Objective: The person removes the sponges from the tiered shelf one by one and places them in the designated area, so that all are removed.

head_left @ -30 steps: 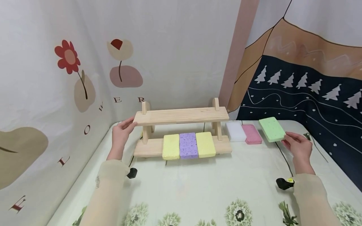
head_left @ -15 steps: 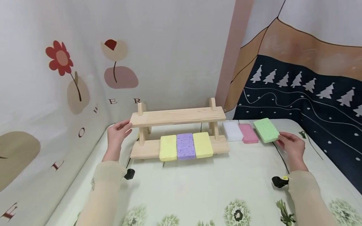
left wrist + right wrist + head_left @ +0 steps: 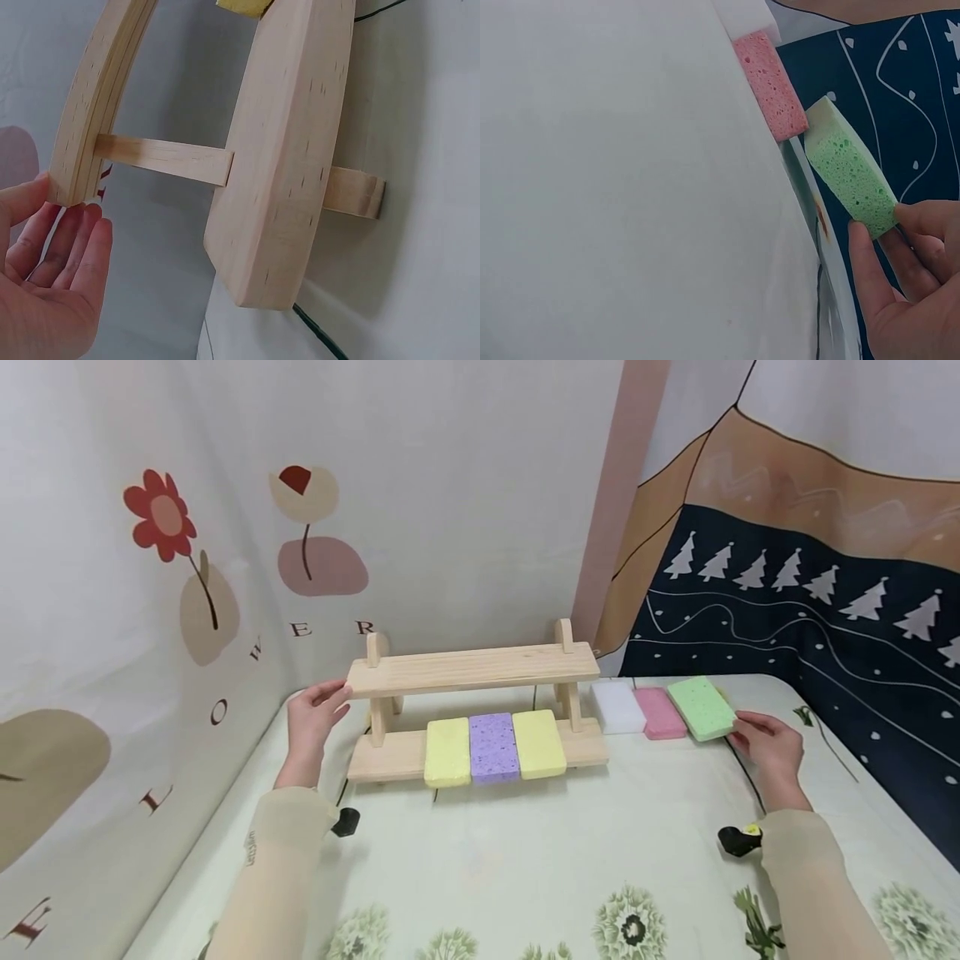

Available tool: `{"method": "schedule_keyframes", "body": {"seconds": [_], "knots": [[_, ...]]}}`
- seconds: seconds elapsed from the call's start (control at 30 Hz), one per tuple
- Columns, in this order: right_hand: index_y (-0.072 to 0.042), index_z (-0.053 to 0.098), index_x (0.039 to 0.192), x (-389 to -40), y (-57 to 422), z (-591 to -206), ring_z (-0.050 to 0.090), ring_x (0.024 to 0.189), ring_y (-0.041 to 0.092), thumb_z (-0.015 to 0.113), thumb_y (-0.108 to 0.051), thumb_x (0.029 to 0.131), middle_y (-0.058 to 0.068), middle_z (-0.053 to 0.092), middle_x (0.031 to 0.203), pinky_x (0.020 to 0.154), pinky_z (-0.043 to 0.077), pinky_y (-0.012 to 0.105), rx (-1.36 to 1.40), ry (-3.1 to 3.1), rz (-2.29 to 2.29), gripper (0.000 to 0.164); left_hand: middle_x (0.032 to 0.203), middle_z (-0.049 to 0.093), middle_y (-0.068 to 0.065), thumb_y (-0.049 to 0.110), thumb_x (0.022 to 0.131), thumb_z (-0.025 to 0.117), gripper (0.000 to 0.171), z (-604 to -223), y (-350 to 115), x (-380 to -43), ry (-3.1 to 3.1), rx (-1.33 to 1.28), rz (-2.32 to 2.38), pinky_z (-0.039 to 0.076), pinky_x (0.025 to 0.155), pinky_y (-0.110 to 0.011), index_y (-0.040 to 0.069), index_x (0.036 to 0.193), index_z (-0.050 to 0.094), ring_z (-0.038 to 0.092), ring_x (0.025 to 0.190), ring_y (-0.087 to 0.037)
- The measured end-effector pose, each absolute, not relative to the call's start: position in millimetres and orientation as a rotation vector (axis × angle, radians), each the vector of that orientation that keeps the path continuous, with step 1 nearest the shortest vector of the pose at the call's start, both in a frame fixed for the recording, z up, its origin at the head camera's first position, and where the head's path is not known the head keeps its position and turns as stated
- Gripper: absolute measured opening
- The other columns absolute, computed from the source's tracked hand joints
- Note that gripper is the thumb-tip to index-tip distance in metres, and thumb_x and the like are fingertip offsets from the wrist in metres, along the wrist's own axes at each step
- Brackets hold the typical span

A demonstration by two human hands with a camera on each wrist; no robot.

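A two-tier wooden rack point(image 3: 472, 669) stands at the back of the table. My left hand point(image 3: 313, 720) pinches the left end of its upper board between thumb and fingers, as the left wrist view also shows. On the lower board lie a yellow sponge point(image 3: 447, 752), a purple sponge point(image 3: 493, 747) and a second yellow sponge point(image 3: 538, 744), side by side. My right hand point(image 3: 771, 747) pinches the near right corner of a green sponge point(image 3: 702, 708), tilted above the table. Left of it, a pink sponge point(image 3: 660, 713) lies against a white sponge point(image 3: 617, 707).
A pale floral cloth point(image 3: 480, 860) covers the table. Printed curtains point(image 3: 465, 527) rise behind and on both sides. Dark cords run over the cloth beneath the rack and near the right hand. A black camera mount point(image 3: 740, 841) sits at the right wrist.
My right hand has moved the green sponge left and slightly down, closer to the pink one. The left hand keeps its hold on the rack. The head view has shifted slightly.
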State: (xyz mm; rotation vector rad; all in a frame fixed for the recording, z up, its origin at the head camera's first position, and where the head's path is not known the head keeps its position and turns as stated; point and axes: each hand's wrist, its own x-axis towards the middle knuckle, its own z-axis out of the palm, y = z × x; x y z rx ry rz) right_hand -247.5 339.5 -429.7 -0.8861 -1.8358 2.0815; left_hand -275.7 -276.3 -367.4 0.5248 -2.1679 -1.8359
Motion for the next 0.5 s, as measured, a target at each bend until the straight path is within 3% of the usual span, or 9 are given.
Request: {"method": "schedule_keyframes", "body": {"seconds": [0.5], "knots": [[-0.022, 0.062, 0.1, -246.4, 343.3, -438.6, 0.063, 0.066, -0.004, 0.059, -0.013, 0.098, -0.015, 0.055, 0.084, 0.064, 0.06, 0.014, -0.946, -2.059, 2.019, 0.009, 0.13, 0.062, -0.005, 0.023, 0.097, 0.066, 0.042, -368.8, -275.6, -277.2, -2.169, 0.563, -1.822, 0.054, 0.105, -0.028, 0.008, 0.136, 0.061, 0.063, 0.11, -0.007]]}}
